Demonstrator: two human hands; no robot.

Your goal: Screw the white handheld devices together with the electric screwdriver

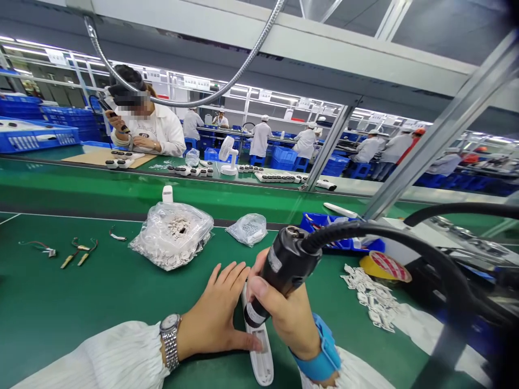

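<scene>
My right hand (288, 316) is wrapped round a black electric screwdriver (279, 275), held tilted with its tip down on a long white plastic housing (261, 359) lying on the green bench mat (60, 302). My left hand (217, 316) rests flat beside the housing, fingers stretched out, thumb pressed against its edge. A thick black cable (389, 237) runs from the screwdriver's top off to the right. A metal watch sits on my left wrist, a blue strap on my right.
Two clear bags of small white parts (172, 235) (248, 228) lie ahead. Loose wired pieces (75, 251) lie at left. White small parts (368, 294), a tape roll (385, 266) and a blue bin (324, 221) sit right. A seated co-worker (146, 127) works across the conveyor.
</scene>
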